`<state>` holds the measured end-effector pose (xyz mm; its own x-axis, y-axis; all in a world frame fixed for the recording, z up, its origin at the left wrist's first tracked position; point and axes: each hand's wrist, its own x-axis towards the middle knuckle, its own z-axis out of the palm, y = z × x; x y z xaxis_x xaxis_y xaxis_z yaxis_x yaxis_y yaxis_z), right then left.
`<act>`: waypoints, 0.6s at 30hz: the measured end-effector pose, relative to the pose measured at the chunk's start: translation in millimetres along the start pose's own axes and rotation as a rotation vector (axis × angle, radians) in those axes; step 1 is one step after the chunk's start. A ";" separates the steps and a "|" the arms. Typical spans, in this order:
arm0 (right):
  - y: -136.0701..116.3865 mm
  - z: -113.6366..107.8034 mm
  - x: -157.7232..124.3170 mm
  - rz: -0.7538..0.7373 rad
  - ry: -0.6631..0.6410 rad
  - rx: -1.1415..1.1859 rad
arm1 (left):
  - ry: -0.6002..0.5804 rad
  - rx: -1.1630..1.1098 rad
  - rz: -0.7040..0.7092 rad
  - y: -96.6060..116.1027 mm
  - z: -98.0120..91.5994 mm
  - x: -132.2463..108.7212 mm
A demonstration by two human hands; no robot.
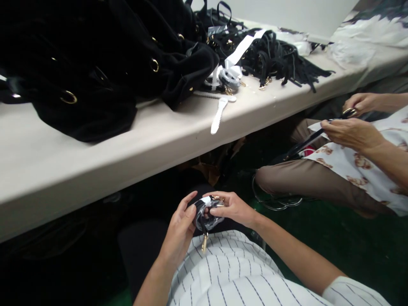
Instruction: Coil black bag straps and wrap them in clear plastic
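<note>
Below the table edge, over my lap, my left hand (180,231) and my right hand (232,208) both grip a small wrapped bundle (207,214): a black strap in clear plastic. A gold clasp (204,242) dangles from it. My left fingers curl around its left side. My right thumb and fingers pinch the top, near a white tag.
A white table (134,140) carries black bags with gold rings (95,63), a heap of black straps (274,55), a wrapped strap bundle (229,78) and white plastic strips (219,114). At the right sits another person, whose hands (350,127) hold a black strap.
</note>
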<state>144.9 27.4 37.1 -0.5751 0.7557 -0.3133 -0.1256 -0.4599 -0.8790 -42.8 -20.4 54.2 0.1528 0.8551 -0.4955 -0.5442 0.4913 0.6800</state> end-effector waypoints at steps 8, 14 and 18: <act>10.0 2.4 -3.8 0.138 0.048 0.368 | -0.056 -0.080 -0.002 -7.5 -5.2 4.6; 10.0 6.9 -4.4 0.073 0.047 0.347 | 0.052 0.002 0.024 -15.7 -6.2 10.2; 6.8 7.6 -6.9 0.082 -0.045 0.350 | 0.086 -0.008 0.019 -18.7 -8.0 10.2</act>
<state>141.9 15.5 36.0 -0.6290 0.6919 -0.3545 -0.3419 -0.6557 -0.6731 -37.7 -22.2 32.1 0.0710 0.8467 -0.5272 -0.5529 0.4734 0.6858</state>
